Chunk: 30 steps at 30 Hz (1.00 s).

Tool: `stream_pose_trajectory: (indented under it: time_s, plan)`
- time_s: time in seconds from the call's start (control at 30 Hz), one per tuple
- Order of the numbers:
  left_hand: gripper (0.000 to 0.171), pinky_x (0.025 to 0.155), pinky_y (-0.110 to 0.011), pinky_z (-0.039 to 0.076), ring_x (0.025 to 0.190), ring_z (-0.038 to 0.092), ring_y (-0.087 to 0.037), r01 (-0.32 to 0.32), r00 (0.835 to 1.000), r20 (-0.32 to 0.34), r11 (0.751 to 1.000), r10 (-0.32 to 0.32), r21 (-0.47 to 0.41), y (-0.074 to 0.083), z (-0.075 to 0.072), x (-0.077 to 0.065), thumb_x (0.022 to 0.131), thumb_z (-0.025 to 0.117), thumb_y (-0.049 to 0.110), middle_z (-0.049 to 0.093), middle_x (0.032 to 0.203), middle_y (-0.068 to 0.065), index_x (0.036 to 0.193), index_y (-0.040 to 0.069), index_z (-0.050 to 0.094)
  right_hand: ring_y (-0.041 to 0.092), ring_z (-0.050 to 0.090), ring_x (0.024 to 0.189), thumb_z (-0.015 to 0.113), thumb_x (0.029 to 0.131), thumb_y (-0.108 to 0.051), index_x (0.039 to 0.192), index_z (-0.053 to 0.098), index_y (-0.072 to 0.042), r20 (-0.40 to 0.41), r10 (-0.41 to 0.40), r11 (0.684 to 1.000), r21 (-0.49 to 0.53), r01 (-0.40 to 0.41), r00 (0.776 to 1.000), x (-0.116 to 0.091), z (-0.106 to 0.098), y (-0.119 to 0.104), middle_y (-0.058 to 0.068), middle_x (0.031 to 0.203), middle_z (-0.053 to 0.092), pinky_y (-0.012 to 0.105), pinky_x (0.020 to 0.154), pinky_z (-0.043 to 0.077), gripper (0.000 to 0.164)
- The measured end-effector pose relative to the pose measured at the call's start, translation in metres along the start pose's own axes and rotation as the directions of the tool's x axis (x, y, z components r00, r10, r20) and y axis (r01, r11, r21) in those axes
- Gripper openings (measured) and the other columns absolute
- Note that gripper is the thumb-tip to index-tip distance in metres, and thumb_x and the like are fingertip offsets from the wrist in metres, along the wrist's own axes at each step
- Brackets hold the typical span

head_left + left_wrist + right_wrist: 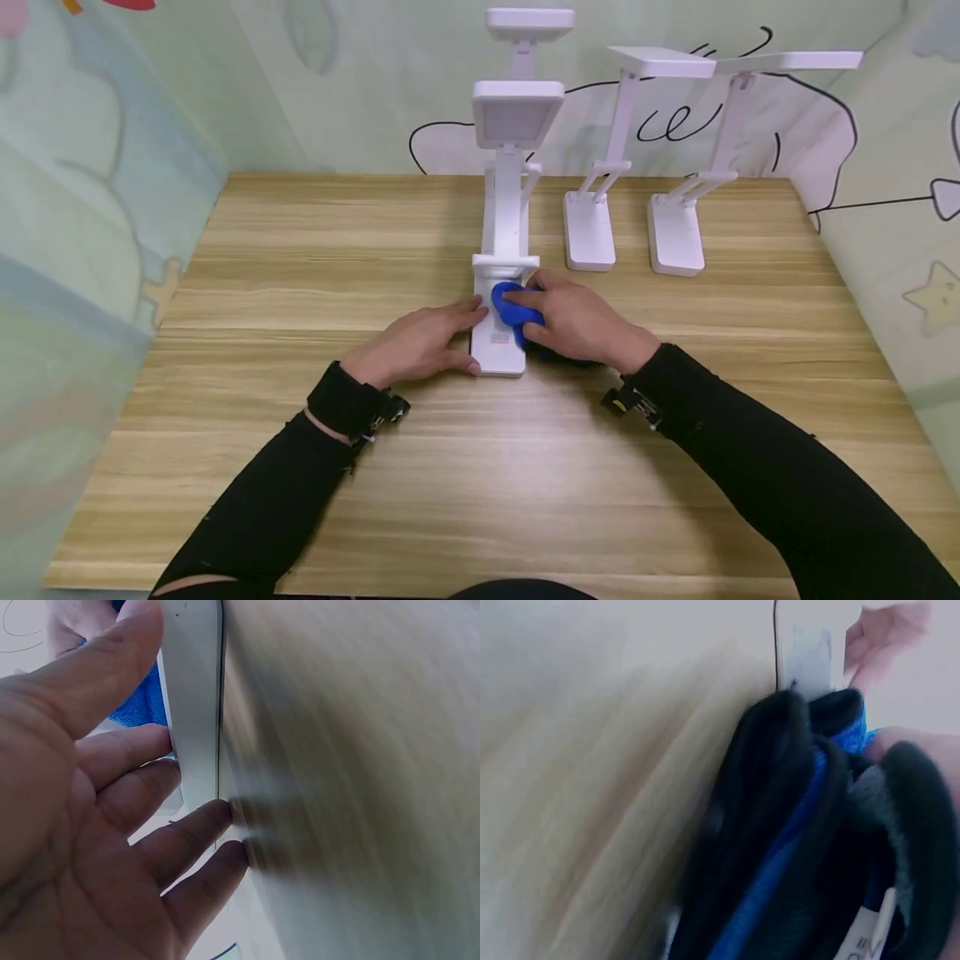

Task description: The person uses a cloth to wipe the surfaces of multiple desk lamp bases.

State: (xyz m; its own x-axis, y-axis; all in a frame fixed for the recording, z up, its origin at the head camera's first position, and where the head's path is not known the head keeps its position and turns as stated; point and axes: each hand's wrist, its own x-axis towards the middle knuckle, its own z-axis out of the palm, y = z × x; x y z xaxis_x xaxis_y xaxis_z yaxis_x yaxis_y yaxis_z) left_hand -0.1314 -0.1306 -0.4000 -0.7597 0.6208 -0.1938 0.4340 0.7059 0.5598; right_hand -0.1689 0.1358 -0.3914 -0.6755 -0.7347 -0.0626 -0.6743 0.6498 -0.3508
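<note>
A white desk lamp (pixel 498 333) stands at the table's middle, its base toward me. My left hand (pixel 420 340) rests against the left side of that base, fingers fairly straight, fingertips and thumb at its edge. In the left wrist view the fingertips (pixel 217 814) lie along the white side wall. My right hand (pixel 581 321) grips a blue cloth (pixel 517 310) and presses it onto the top and right edge of the base. Dark folds of the cloth (pixel 780 825) hang beside the base in the right wrist view, with a white tag showing.
Directly behind the lamp stands another white lamp (pixel 529 23), mostly hidden. Two more white lamps (pixel 589 233) (pixel 677 237) stand to the right, near the back edge. A patterned wall (pixel 360 100) encloses the wooden table (pixel 300 250) at the back and sides.
</note>
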Motion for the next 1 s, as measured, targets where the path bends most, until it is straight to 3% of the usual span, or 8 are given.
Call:
stream_pose_trajectory:
  time_s: [0.13, 0.2, 0.4, 0.53, 0.67, 0.87, 1.0]
  plan:
    - [0.085, 0.124, -0.046, 0.037, 0.155, 0.037, -0.032, 0.011, 1.000, 0.007, 1.000, -0.011, 0.006, 0.001, 0.002, 0.000, 0.096, 0.076, 0.043, 0.028, 0.173, -0.012, 0.163, 0.009, 0.037, 0.023, 0.061, 0.098, 0.074, 0.095, -0.021, 0.141, 0.070, -0.015, 0.106, -0.079, 0.994, 0.082, 0.071, 0.991, -0.010, -0.003, -0.007, 0.015, 0.124, 0.063, 0.038, 0.084, 0.054, 0.046]
    - [0.085, 0.125, -0.046, 0.036, 0.156, 0.036, -0.031, 0.020, 1.000, 0.014, 1.000, -0.020, 0.003, 0.001, 0.002, 0.000, 0.096, 0.076, 0.043, 0.027, 0.173, -0.012, 0.164, 0.009, 0.036, 0.022, 0.062, 0.098, 0.074, 0.095, -0.021, 0.140, 0.071, -0.017, 0.132, -0.075, 0.991, 0.118, 0.060, 0.988, -0.012, -0.004, -0.007, 0.013, 0.125, 0.063, 0.038, 0.085, 0.055, 0.046]
    - [0.086, 0.124, -0.043, 0.037, 0.154, 0.038, -0.031, 0.010, 1.000, 0.008, 1.000, -0.010, 0.004, 0.001, 0.003, 0.000, 0.097, 0.075, 0.043, 0.027, 0.173, -0.012, 0.164, 0.008, 0.034, 0.026, 0.063, 0.097, 0.072, 0.097, -0.022, 0.143, 0.067, -0.012, -0.008, 0.017, 1.000, -0.006, -0.017, 1.000, -0.003, 0.001, -0.001, 0.018, 0.124, 0.062, 0.041, 0.083, 0.057, 0.048]
    - [0.087, 0.125, -0.044, 0.036, 0.155, 0.037, -0.031, 0.018, 1.000, 0.011, 1.000, -0.018, 0.004, 0.002, 0.003, 0.000, 0.097, 0.076, 0.043, 0.027, 0.173, -0.012, 0.165, 0.008, 0.033, 0.024, 0.061, 0.092, 0.075, 0.094, -0.022, 0.141, 0.069, -0.012, -0.003, -0.013, 1.000, -0.025, 0.013, 1.000, -0.006, 0.004, -0.008, 0.018, 0.119, 0.064, 0.038, 0.077, 0.055, 0.048]
    - [0.087, 0.125, -0.045, 0.036, 0.155, 0.037, -0.031, 0.026, 1.000, 0.009, 1.000, -0.026, 0.002, 0.001, 0.003, -0.001, 0.097, 0.075, 0.042, 0.026, 0.173, -0.012, 0.165, 0.008, 0.033, 0.019, 0.061, 0.089, 0.077, 0.092, -0.021, 0.136, 0.073, -0.012, 0.067, -0.071, 0.996, 0.066, 0.066, 0.995, -0.017, 0.005, -0.017, 0.014, 0.119, 0.064, 0.034, 0.076, 0.053, 0.045]
    - [0.086, 0.125, -0.046, 0.036, 0.156, 0.035, -0.033, -0.003, 1.000, 0.001, 1.000, 0.003, -0.001, -0.001, 0.003, -0.002, 0.099, 0.073, 0.042, 0.025, 0.174, -0.014, 0.165, 0.007, 0.032, 0.016, 0.062, 0.097, 0.075, 0.094, -0.020, 0.139, 0.072, -0.019, 0.181, -0.130, 0.986, 0.123, 0.109, 0.975, -0.036, -0.002, -0.027, 0.006, 0.125, 0.063, 0.033, 0.084, 0.054, 0.045]
    - [0.084, 0.126, -0.046, 0.035, 0.157, 0.033, -0.032, -0.016, 1.000, -0.013, 1.000, 0.016, 0.000, 0.000, 0.004, -0.005, 0.100, 0.072, 0.042, 0.027, 0.173, -0.015, 0.165, 0.006, 0.032, 0.015, 0.062, 0.102, 0.071, 0.096, -0.019, 0.143, 0.067, -0.016, 0.162, -0.107, 0.977, 0.198, 0.074, 0.981, -0.044, -0.006, -0.034, 0.003, 0.130, 0.065, 0.036, 0.090, 0.054, 0.047]
